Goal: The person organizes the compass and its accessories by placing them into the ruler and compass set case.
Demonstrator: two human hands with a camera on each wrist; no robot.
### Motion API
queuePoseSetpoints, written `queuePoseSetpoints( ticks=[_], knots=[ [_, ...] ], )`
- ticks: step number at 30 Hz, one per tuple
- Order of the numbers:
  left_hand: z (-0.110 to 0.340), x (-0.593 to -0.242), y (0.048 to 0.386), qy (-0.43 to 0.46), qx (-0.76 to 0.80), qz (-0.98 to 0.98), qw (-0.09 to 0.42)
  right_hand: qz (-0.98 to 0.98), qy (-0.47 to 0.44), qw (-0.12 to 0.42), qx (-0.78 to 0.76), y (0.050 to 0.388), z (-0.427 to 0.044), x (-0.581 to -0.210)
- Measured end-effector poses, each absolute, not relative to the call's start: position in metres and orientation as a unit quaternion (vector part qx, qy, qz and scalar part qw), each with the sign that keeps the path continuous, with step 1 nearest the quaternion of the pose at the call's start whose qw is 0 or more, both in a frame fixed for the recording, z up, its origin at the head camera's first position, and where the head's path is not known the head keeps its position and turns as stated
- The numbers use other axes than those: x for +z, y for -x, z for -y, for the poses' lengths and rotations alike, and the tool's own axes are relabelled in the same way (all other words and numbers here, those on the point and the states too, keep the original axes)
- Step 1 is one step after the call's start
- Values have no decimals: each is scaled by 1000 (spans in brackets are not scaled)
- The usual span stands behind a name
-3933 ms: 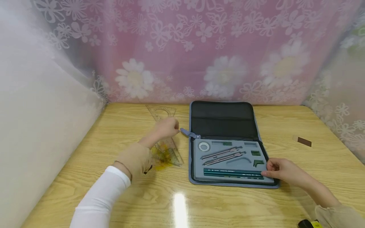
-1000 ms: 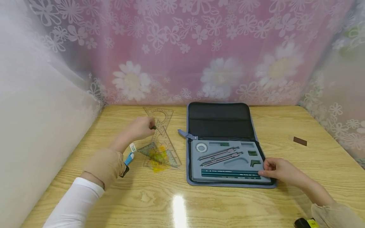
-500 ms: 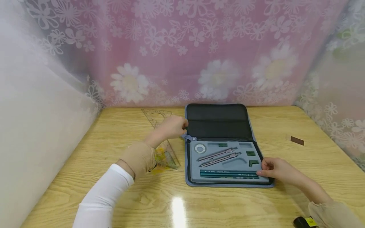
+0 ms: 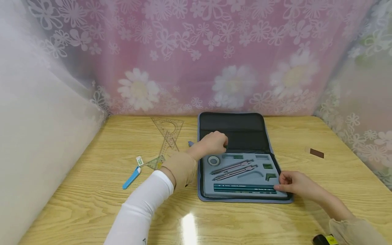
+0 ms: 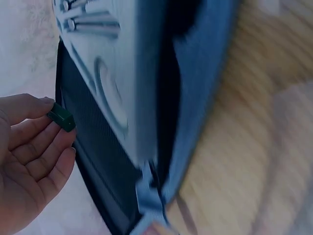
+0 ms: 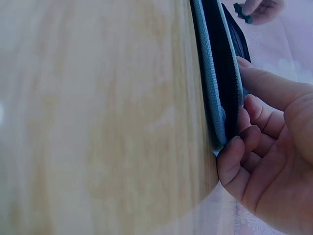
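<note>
A zippered case [image 4: 234,122] lies unfolded, its grey tray [image 4: 225,179] holding two compasses [image 4: 235,170], a round white piece [image 4: 213,160], green pieces [image 4: 267,166] and dark green pencils [image 4: 245,188]. Above the tray's upper part, my left hand [image 4: 212,143] pinches a small dark green block [image 5: 62,117] between thumb and fingers, as the left wrist view shows. My right hand [image 4: 298,183] holds the case's right edge, thumb on top near the pencil ends; in the right wrist view the fingers [image 6: 252,139] curl against the zipper side [image 6: 227,73].
Left of the case lie clear set squares [image 4: 168,127], a small white-and-green item [image 4: 139,161] and a blue tool [image 4: 131,178]. A dark brown strip [image 4: 316,153] lies at the right. A black-and-yellow object [image 4: 324,239] is at the front right. A flowered curtain [image 4: 196,58] stands behind.
My left hand has moved right, from over the set squares to above the case, carrying the green block. My right hand has kept its place on the case edge.
</note>
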State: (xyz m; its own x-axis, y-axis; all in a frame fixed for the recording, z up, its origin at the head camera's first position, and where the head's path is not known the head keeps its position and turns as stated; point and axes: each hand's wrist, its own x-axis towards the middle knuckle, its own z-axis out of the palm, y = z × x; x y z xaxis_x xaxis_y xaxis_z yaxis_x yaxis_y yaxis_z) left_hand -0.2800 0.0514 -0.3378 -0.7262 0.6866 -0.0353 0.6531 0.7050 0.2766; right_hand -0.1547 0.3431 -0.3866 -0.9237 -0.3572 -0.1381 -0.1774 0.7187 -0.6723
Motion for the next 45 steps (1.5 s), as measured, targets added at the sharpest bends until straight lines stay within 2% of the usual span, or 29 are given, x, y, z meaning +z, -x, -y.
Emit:
queuePoseSetpoints(
  ticks=[11,28,45],
  knots=[
    [-81,-353,278,-373,169,-905,113,-915,147,127,-353,155,-344,-389],
    [-80,-357,277,-362,112,-919,110,-917,144,126,-350,155,-345,-388],
    [-73,-358,275,-365,125,-914,123,-919,147,125,-345,156,-346,-390]
  ],
)
